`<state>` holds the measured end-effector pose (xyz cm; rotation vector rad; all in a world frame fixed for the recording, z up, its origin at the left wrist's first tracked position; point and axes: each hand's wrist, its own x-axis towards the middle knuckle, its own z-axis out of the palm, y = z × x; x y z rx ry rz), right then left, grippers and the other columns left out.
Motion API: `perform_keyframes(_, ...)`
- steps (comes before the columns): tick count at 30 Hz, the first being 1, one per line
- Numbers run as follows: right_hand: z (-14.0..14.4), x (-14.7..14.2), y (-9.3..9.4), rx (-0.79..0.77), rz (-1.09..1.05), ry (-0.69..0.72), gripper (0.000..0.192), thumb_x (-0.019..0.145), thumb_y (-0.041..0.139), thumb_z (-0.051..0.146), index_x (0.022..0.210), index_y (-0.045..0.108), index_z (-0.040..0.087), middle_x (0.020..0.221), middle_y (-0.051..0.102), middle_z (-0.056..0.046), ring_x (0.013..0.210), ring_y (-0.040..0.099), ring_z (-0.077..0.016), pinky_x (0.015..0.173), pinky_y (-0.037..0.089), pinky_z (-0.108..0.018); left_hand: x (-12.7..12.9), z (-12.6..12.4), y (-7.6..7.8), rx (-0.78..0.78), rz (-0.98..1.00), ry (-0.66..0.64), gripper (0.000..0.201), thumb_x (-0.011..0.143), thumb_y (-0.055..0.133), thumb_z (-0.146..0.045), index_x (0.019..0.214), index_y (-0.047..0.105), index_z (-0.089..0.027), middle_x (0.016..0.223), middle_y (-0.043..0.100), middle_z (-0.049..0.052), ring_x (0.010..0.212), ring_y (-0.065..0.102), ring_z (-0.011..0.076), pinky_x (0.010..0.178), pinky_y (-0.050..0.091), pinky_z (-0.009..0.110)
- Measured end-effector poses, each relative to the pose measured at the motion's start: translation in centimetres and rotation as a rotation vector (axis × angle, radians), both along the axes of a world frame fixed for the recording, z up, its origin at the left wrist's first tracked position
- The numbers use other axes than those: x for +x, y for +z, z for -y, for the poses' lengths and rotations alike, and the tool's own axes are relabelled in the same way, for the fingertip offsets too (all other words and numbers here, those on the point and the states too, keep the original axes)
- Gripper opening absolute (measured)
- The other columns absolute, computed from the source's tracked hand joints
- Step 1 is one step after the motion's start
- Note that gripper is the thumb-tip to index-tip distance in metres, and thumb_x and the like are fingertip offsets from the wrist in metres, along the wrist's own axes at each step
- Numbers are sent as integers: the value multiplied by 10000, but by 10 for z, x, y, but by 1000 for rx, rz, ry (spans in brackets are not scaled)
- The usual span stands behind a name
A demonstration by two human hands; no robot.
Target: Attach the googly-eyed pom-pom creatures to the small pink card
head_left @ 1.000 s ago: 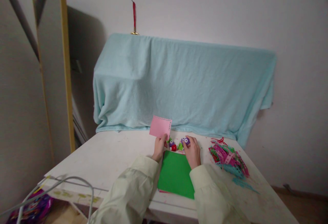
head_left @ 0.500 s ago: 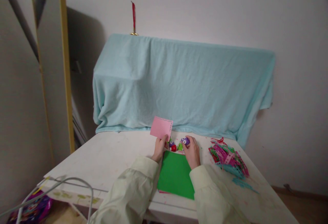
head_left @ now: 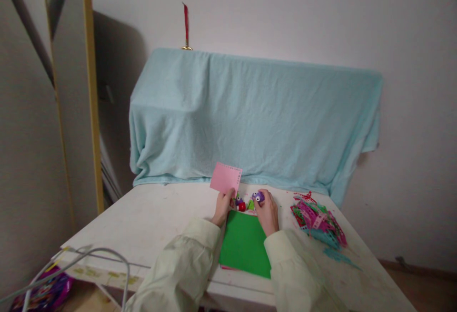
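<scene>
Nearest you, a grey cable (head_left: 96, 255) loops past the near left corner of the surface (head_left: 150, 226), with a purple bag (head_left: 46, 293) on the floor below it. Your two pale sleeves reach forward over the near edge, and between them lies a green sheet (head_left: 244, 245), flat on the surface with a sliver of pink showing under its near edge.

Just beyond the sheet, your left hand (head_left: 223, 206) pinches the bottom edge of a pink card (head_left: 225, 179) and holds it upright and slightly tilted — its top and right edges carry a row of small punched holes. Your right hand (head_left: 267, 212) rests at the sheet's far right corner, its grip closed over a small purple punch (head_left: 258, 197) that sits on the surface. Between your hands, just beside the card, lie a red and purple punch (head_left: 241, 204) and a small green piece (head_left: 251, 204).

To the right, well apart from your right hand, a heap of pink, red and teal paper trimmings (head_left: 316, 219) spreads across the surface.

Farther back, a light blue cloth (head_left: 250, 117) drapes over something bulky against the wall, and a gold-framed mirror (head_left: 71, 88) leans at far left.
</scene>
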<state>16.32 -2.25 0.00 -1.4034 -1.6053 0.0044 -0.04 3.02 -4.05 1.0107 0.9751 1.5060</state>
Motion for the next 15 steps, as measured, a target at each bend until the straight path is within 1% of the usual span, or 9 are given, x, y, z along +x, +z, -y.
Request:
perform_keyframes(5,2,0,1,-35,22,-32,214,803,492,231,1015,513,215,924,588,-43,759,556,-181,677,415,-269,0,1,1,-10,-16,1,395,749,569,-439,487,479,-157,355,425,-22,337,423,100,385,316,217)
perform_keyframes(9,2,0,0,-58,35,-48,192,788,494,231,980,505,225,907,589,-32,778,560,-184,686,408,-264,1,3,5,-19,10,1,376,736,575,-427,490,477,-160,349,417,-26,327,409,97,377,291,215)
perform_keyframes(15,3,0,-1,-85,65,-86,196,770,500,232,966,500,237,901,594,-21,754,563,-178,656,385,-255,0,5,9,-35,3,-17,386,731,579,-429,474,471,-162,344,422,-24,331,411,97,385,289,218)
